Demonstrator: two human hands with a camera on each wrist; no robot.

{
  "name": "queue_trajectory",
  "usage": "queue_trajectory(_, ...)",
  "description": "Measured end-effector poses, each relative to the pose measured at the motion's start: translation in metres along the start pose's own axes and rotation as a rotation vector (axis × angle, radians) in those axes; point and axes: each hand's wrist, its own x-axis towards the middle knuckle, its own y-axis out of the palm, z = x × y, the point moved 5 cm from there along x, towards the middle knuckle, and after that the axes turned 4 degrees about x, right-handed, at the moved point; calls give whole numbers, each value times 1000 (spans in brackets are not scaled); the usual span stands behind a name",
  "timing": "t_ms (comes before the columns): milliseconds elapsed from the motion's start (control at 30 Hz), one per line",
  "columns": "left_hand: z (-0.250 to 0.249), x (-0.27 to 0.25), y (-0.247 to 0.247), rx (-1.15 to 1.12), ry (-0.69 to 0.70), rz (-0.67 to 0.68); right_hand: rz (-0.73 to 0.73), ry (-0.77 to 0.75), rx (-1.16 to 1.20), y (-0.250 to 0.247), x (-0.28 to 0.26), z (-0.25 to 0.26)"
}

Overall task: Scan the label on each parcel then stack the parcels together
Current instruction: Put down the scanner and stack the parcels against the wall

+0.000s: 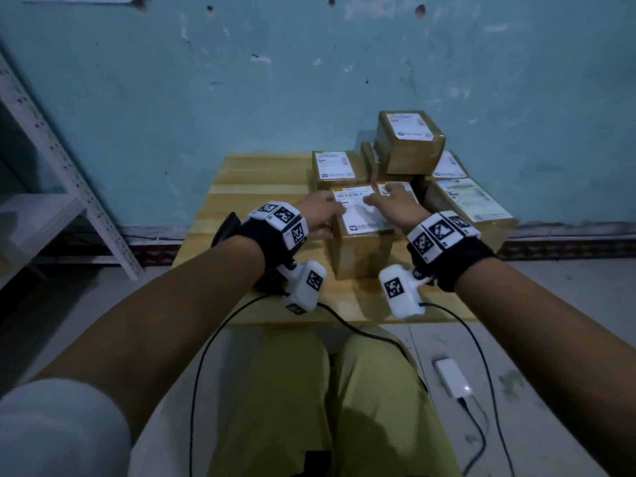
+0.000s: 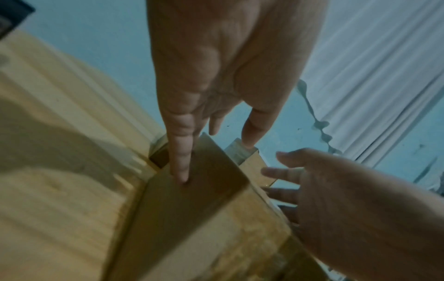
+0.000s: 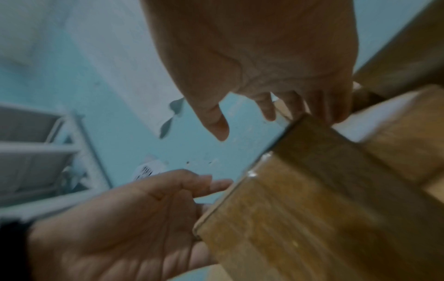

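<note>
As both hands close in on the nearest parcel (image 1: 361,232), a seated person works through a batch of cardboard boxes on a small wooden table (image 1: 261,180) set against a blue wall. The left hand (image 1: 321,211) lies against the box's left face with its fingers straight, one fingertip pressing the cardboard in the left wrist view, while the right hand (image 1: 392,204) hovers at the top right edge with its fingers spread and relaxed; neither hand is wrapped around the box. Placed on opposite sides, the hands look set to steady or lift the parcel, a likely step toward adding it to the stack. Its white shipping label (image 1: 363,208) faces upward, which would leave the code open to a scanner. A dark object (image 1: 227,227) that may be the scanner lies on the table behind the left wrist, mostly hidden. Beyond, more labelled parcels crowd the table's far right corner, one small box (image 1: 409,141) already sitting on top of others, and a larger flat parcel (image 1: 471,204) lies at the right edge. All boxes appear taped closed, so their contents cannot be told.
</note>
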Motion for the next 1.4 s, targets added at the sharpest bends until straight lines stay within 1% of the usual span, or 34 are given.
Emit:
queue_trajectory(67,1,-1,6,9,-14,1,77,117,65,4,-1,-12)
queue_trajectory(133,3,-2,12,35,-41,20,133,142,119,9,-1,-20)
queue_trajectory(233,7,-1,14,45,-46,43,162,106,148,13,-5,-20)
queue_trajectory(367,11,-1,12,25,-42,80,193,108,136,14,-9,-21)
queue_trajectory(500,15,1,8,20,-57,84,235,96,149,16,-12,-19)
queue_trajectory(633,16,0,4,66,-55,91,246,91,104,15,-15,-17)
queue_trajectory(700,10,-4,1,103,-28,107,267,63,117,15,-21,-10)
queue_trajectory(767,-4,-11,-7,70,51,108,291,-16,137,12,-23,4)
queue_trajectory(867,-36,-22,-37,-42,180,66,345,-131,196,7,-23,43)
queue_trajectory(933,-60,-26,-65,-38,250,24,357,-200,249,8,-13,76)
queue_trajectory(967,-70,-26,-80,-13,274,-6,341,-239,255,9,-5,94)
queue_trajectory(1067,-95,-20,-127,13,317,-170,327,-326,301,23,17,149)
queue_trajectory(1133,-102,-9,-161,32,314,-271,330,-341,352,38,36,174)
queue_trajectory(1200,-102,11,-189,83,297,-274,320,-376,357,58,58,197)
queue_trajectory(1267,-94,31,-214,147,246,-273,343,-411,283,84,82,213)
queue_trajectory(1333,-76,55,-233,304,195,-305,383,-385,183,116,111,215)
queue_trajectory(1400,-48,84,-248,410,134,-292,418,-358,96,150,146,201)
